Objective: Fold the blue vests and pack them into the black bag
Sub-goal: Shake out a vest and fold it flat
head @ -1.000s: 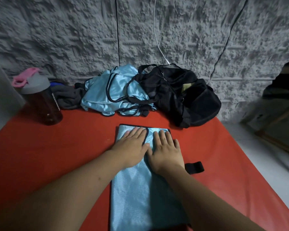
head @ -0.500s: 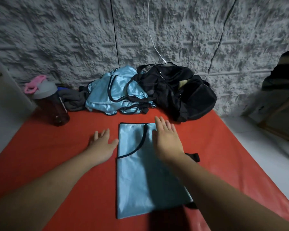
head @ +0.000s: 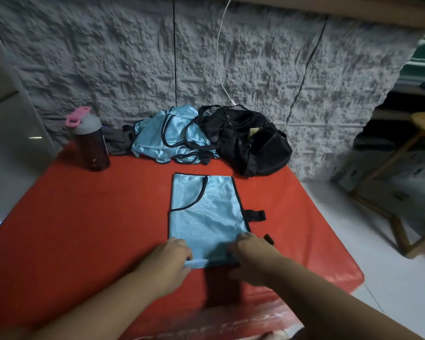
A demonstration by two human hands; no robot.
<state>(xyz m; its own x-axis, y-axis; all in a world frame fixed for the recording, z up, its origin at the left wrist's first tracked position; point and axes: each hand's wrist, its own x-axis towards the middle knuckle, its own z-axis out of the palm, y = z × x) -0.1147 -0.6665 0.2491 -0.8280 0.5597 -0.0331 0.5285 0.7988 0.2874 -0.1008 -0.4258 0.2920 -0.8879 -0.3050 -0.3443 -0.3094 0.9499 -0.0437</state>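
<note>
At frame centre, folded blue vest (head: 206, 212) lies flat on red mat (head: 84, 229). Left hand (head: 171, 257) and right hand (head: 249, 253) pinch its near hem, fingers curled. Black bag (head: 255, 143) sits behind.

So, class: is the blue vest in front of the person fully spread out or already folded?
Folded lengthwise: the blue vest lies flat as a narrow rectangle with one curved black trim line. Both hands grip its near edge.

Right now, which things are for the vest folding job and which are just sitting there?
For the job: flat blue vest, left hand and right hand gripping its near edge, pile of blue vests, black bag.
Just sitting there: water bottle, grey cloth, white cable.
</note>
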